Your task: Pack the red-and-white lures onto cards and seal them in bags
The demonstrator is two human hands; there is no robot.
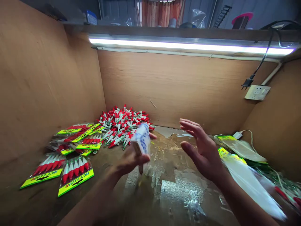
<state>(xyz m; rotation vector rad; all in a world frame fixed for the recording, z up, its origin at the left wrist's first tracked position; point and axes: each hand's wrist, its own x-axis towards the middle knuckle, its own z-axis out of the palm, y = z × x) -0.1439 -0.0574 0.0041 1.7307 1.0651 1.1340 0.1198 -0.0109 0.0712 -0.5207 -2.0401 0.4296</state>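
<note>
My left hand [129, 160] is closed around a small white block with blue markings and a brownish edge [143, 138]. Motion blurs the block, so I cannot make out its kind. It is held upright above the worktop, in front of a heap of red and white fishing lures [122, 121]. To the right, my right hand [203, 152] hovers with fingers stretched out and thumb apart, holding nothing. Packed lures in clear bags with yellow-green "BCT LURE" headers [76, 175] lie left of my left hand, several of them stacked behind.
Clear bags with yellow headers [249, 182] and a pale cable [252, 139] lie at the right. Worn tape [181, 191] covers part of the worktop [113, 201]. A plug [248, 82] dangles by a wall socket [257, 92]. Wooden panels enclose the sides and back.
</note>
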